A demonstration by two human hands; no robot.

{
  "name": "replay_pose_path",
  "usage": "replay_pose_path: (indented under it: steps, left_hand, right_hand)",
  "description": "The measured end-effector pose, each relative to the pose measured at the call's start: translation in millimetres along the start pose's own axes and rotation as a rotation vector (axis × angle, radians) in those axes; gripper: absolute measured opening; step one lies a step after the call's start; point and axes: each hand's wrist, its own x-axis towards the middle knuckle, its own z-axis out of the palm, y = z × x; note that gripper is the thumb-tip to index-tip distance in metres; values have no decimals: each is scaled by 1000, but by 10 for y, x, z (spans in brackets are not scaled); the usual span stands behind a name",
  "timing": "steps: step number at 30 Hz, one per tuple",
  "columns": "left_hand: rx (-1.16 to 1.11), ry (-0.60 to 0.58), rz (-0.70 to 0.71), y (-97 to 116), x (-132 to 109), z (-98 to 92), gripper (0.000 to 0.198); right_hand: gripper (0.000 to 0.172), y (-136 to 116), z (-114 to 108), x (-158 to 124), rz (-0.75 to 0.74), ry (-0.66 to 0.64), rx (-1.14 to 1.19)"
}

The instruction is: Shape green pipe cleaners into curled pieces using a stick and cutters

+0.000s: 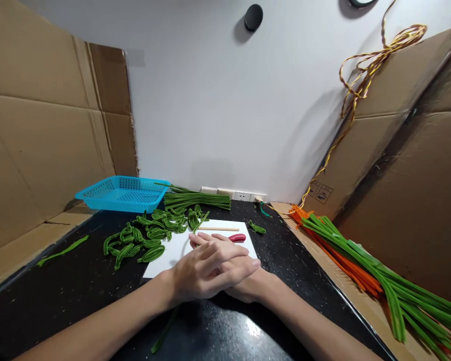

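Observation:
My left hand lies across my right hand, palms pressed together, over a white sheet. A thin green chenille stem sticks out past my right fingertips. Another green length shows below my left wrist, blurred; it looks like the same stem, its middle hidden by the hands. Just beyond the fingers lie red-handled pliers, mostly covered, and a thin wooden stick. Several twisted green chenille leaf shapes are piled to the left, partly on the sheet.
A blue mesh basket stands at the back left, beside a bundle of straight green stems. One green shape lies right of the sheet. Green and orange stems rest along the right edge. Cardboard walls flank the black tabletop.

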Motion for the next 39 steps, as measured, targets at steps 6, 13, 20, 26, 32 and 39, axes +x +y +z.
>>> replay_pose_path:
  steps: [6,13,20,26,32,39]
  left_hand:
    - [90,44,-312,-214,-91,-137,88]
    - [-119,-290,-660,-390,-214,-154,53]
    - [-163,-137,-678,-269,-162,-17,22]
    - [-311,-84,-757,-250,-175,-7,22]
    - [-417,-16,-866,-245,-172,19,25]
    - [-402,-22,-816,-224,-97,-30,25]
  right_hand:
    - [60,150,3,-13,-102,150,-122]
    - [72,182,-69,-44,-56,285,-170]
    - [74,184,-45,-28,-8,357,-241]
    - [75,159,-34,-31,14,372,-259]
    - [79,162,-5,-26,26,359,-288]
    - [84,263,-14,-41,46,396,-396]
